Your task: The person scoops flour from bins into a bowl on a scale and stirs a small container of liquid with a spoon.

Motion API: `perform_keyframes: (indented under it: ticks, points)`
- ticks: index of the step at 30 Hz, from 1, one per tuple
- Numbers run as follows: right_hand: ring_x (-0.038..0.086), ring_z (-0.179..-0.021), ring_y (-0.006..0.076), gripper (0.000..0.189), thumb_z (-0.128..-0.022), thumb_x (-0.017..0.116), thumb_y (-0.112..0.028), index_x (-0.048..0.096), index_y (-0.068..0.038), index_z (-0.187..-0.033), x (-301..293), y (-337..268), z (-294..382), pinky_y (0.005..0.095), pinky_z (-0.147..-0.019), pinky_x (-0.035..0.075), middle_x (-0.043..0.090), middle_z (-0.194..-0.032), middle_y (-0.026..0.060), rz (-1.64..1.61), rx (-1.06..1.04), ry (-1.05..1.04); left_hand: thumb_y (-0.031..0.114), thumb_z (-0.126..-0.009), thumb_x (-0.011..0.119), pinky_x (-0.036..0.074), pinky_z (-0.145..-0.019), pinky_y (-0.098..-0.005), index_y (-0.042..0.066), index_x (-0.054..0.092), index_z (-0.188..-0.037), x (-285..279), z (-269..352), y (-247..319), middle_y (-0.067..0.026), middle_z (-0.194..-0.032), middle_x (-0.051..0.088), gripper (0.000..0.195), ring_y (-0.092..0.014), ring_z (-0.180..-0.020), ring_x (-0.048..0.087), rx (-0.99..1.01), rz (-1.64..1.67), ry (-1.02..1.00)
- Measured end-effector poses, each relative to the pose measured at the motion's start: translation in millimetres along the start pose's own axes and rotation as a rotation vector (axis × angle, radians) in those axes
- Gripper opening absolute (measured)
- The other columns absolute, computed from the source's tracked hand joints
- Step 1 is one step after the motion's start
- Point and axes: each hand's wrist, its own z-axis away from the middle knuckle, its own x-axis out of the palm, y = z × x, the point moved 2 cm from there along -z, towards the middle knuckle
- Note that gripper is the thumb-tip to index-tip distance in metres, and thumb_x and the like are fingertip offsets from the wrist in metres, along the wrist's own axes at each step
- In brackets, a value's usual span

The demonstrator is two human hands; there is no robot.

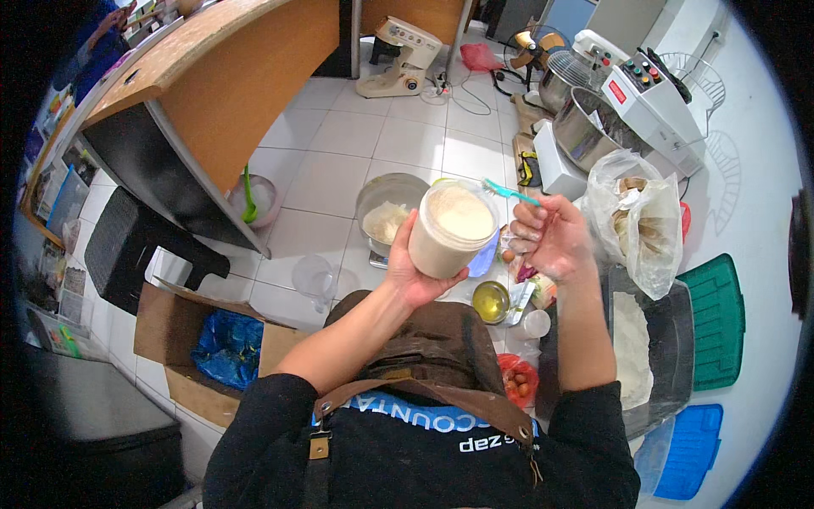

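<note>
My left hand [423,270] holds an open plastic jar [453,232] of pale powder in front of me, tilted a little. In my right hand [553,235], just right of the jar, is a small turquoise brush [509,192], its bristled end pointing at the jar's rim. Behind the jar, a metal bowl [391,181] with white powder stands on a kitchen scale [378,259]. Below my right hand are a metal bowl of yellow liquid [490,302], a lidded white tub [537,323] and a red bag of eggs [518,382]. A clear plastic jug [314,280] stands on the floor at left.
An open cardboard box [152,324] with a blue liner and a black stool [137,242] are at left. To the right are a tub of flour [677,343], a plastic bag [661,235] and a large mixer [661,114]. A wooden counter [254,70] curves behind, with a person [95,44] beyond it.
</note>
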Motion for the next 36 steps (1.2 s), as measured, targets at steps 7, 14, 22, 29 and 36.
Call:
perform_keyframes:
  ticks: [7, 14, 22, 29, 36]
  points:
    - [0.033, -0.054, 0.0077, 0.021, -0.081, 0.055, -0.02, 0.046, -0.009, -0.064, 28.8, -42.0, 23.0, 0.0232, -0.049, 0.026, 0.038, -0.06, -0.0029, 0.338, -0.196, 0.172, 0.067, -0.078, 0.044, 0.045, -0.076, -0.0456, 0.021, 0.045, -0.126, 31.0, -15.0, -2.4, -0.0087, -0.122, 0.05, 0.066, -0.027, -0.107, 0.05, -0.019, 0.006, -0.106]
    - [0.046, -0.055, 0.0107, 0.018, -0.075, 0.057, -0.015, 0.054, 0.0, -0.065, 83.7, -46.1, 50.6, 0.0266, -0.051, 0.036, 0.047, -0.059, 0.0036, 1.74, -0.647, 0.284, 0.068, -0.079, 0.042, 0.044, -0.079, -0.0466, 0.021, 0.042, -0.131, 15.4, -10.1, -5.8, -0.0081, -0.126, 0.049, 0.07, -0.028, -0.109, 0.05, -0.021, -0.065, -0.225]
    - [0.054, -0.059, 0.0264, 0.024, -0.076, 0.058, -0.021, 0.057, 0.003, -0.072, 73.3, -11.9, 19.1, 0.034, -0.056, 0.042, 0.055, -0.068, 0.0142, 1.812, -0.467, 0.129, 0.071, -0.079, 0.035, 0.048, -0.07, -0.048, 0.023, 0.043, -0.129, 16.3, -0.3, -23.0, -0.006, -0.123, 0.051, 0.07, -0.026, -0.103, 0.054, -0.03, -0.187, -0.017]
    - [0.054, -0.06, 0.0259, 0.022, -0.079, 0.058, -0.019, 0.056, 0.001, -0.071, 106.0, -37.0, 35.2, 0.0346, -0.056, 0.042, 0.053, -0.067, 0.0135, 1.941, -0.604, 0.159, 0.07, -0.078, 0.038, 0.047, -0.071, -0.0496, 0.026, 0.046, -0.126, 3.4, -3.6, -20.2, -0.0034, -0.122, 0.052, 0.065, -0.025, -0.103, 0.053, -0.055, -0.139, 0.029]
    - [0.051, -0.057, 0.0185, 0.021, -0.079, 0.058, -0.017, 0.055, 0.002, -0.072, 121.9, -58.8, 39.5, 0.0307, -0.053, 0.039, 0.051, -0.064, 0.011, 1.902, -0.604, 0.177, 0.07, -0.077, 0.039, 0.047, -0.071, -0.0492, 0.026, 0.046, -0.126, 0.5, -6.6, -19.1, -0.0042, -0.122, 0.052, 0.066, -0.026, -0.104, 0.053, -0.066, -0.104, -0.001]
